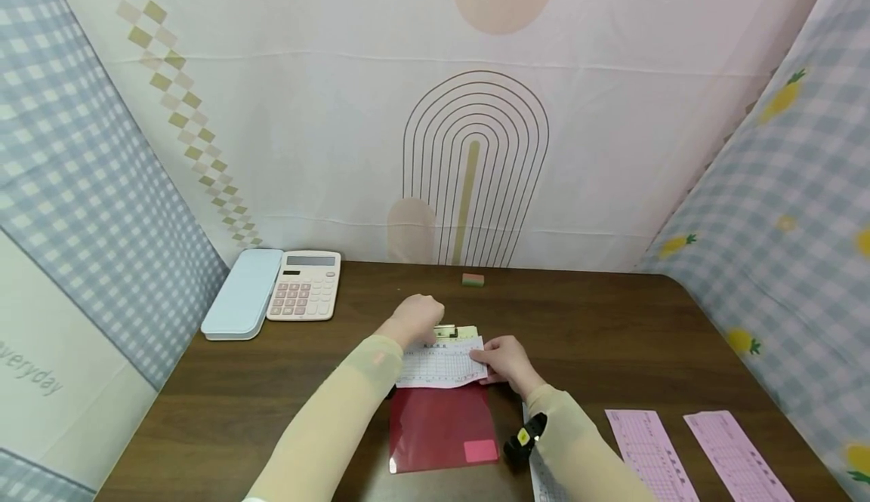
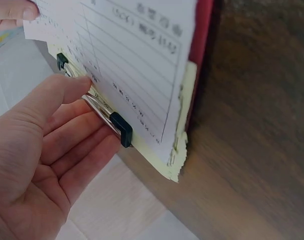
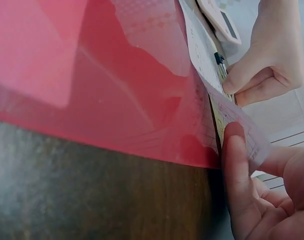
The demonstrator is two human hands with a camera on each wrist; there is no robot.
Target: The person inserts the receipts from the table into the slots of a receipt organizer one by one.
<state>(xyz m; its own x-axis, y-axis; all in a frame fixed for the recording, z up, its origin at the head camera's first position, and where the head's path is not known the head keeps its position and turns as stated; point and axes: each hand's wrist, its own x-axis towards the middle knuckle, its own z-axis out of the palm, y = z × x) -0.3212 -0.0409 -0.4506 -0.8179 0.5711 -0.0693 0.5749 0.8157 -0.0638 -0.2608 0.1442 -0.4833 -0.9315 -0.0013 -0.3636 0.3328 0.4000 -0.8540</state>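
Observation:
A white printed form (image 1: 442, 368) lies across the upper part of a red see-through plastic folder (image 1: 435, 426). Yellowish paper (image 2: 178, 167) with a ragged edge shows beneath the form, by a metal clip (image 2: 108, 116) with black ends. My left hand (image 1: 414, 321) is at the folder's top; in the left wrist view its thumb presses by the clip while the other fingers curl behind it. At the form's right edge, my right hand (image 1: 508, 362) pinches the sheet, whose corner bends up in the right wrist view.
At the back left a white calculator (image 1: 303, 285) lies beside a light blue case (image 1: 243, 294). A small red and green block (image 1: 473, 280) sits near the back edge. Two pink forms (image 1: 652, 453) lie front right. Another printed sheet (image 1: 544, 479) is partly under my right forearm.

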